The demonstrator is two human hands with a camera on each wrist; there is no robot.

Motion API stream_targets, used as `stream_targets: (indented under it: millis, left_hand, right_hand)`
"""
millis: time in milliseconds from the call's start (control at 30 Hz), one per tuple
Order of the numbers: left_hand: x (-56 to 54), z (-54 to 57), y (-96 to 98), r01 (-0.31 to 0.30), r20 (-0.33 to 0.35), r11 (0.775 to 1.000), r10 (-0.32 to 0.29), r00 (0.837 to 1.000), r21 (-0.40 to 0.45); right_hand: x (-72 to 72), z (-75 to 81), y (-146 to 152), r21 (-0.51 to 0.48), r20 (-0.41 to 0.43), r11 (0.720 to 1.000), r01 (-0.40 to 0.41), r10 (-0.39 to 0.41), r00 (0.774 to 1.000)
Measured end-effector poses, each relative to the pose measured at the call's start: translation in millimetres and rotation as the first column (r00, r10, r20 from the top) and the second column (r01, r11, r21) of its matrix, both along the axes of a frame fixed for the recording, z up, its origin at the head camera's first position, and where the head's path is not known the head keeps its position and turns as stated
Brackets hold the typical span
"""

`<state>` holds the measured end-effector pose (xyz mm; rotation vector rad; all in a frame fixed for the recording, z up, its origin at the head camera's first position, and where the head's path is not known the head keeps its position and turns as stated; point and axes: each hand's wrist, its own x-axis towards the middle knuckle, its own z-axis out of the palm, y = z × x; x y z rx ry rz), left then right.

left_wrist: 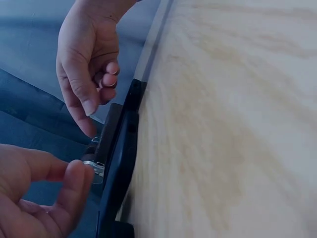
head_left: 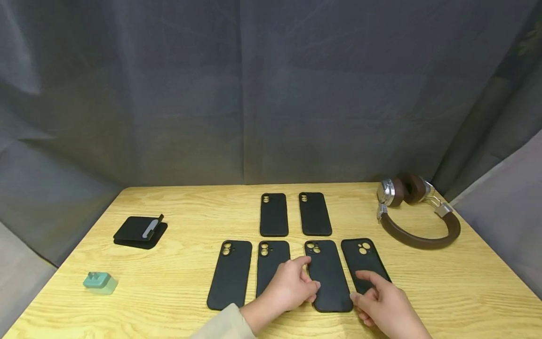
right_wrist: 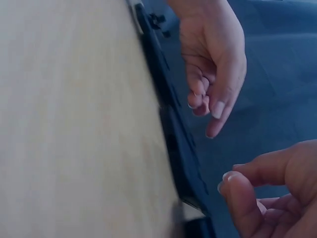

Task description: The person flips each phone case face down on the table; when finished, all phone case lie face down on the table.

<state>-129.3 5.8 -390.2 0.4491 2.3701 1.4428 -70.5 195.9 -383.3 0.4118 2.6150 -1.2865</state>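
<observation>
My left hand (head_left: 292, 285) hovers between two black phone cases, its thumb and index finger apart, with nothing held. Partly hidden beneath its wrist lies one phone case (head_left: 271, 263); the other phone case (head_left: 332, 282) lies just right of its fingertips, camera cutout at the far left corner. My right hand (head_left: 383, 303) is over the near part of the rightmost phone case (head_left: 372, 259), which seems to show its hollow inside. Its fingers are loosely bent and grip nothing. Both wrist views show the left hand (left_wrist: 29, 193) and right hand (right_wrist: 302, 193) apart from the cases.
Left of my left hand lies another phone case (head_left: 230, 275). Behind stand two more, a left case (head_left: 274, 216) and a right case (head_left: 316, 215), flat on the wooden table (head_left: 178, 282). Brown headphones (head_left: 419, 242), a black folded holder (head_left: 133, 230) and a green charger (head_left: 100, 282) lie at the sides.
</observation>
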Motion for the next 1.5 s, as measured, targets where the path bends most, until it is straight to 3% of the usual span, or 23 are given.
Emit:
stream_targets:
  millis: [167, 333, 433, 667, 967, 1300, 1500]
  left_hand:
    - [-3.0, -0.3, 6.6, 0.017, 0.02, 0.99, -0.02, 1.0, 0.141]
    - [-6.9, -4.9, 18.4, 0.0, 0.111, 0.951, -0.036, 0.993, 0.31]
    - [-10.6, -6.9, 27.3, -0.005, 0.132, 0.937, -0.044, 0.99, 0.349]
    - [-16.0, -9.8, 46.4, -0.01, 0.106, 0.943, -0.027, 0.994, 0.331]
    - [-16.2, -8.3, 67.8, -0.093, 0.214, 0.926, 0.014, 0.977, 0.366]
    - [-18.1, -3.7, 76.1, -0.073, 0.186, 0.969, 0.029, 0.982, 0.236]
    - [-18.9, 0.5, 79.4, -0.064, 0.187, 0.981, 0.029, 0.982, 0.182]
  right_hand:
    - [-2.8, 10.5, 16, 0.091, -0.054, 0.996, -0.014, 0.019, 0.998]
    - [-2.3, 14.4, 34, 0.167, -0.085, 0.986, -0.018, 0.033, 0.996]
    - [-3.0, 14.0, 45, 0.21, -0.082, 0.978, -0.017, 0.035, 0.996]
    - [-4.6, 7.4, 64, 0.268, -0.048, 0.963, -0.026, 0.04, 0.998]
    - [-8.3, -5.0, 72, 0.265, 0.019, 0.963, -0.045, 0.041, 0.999]
    - [-11.4, -12.5, 76, 0.331, -0.034, 0.94, -0.082, 0.099, 0.994]
    - [-12.2, -15.0, 76, 0.345, -0.046, 0.936, -0.072, 0.093, 0.995]
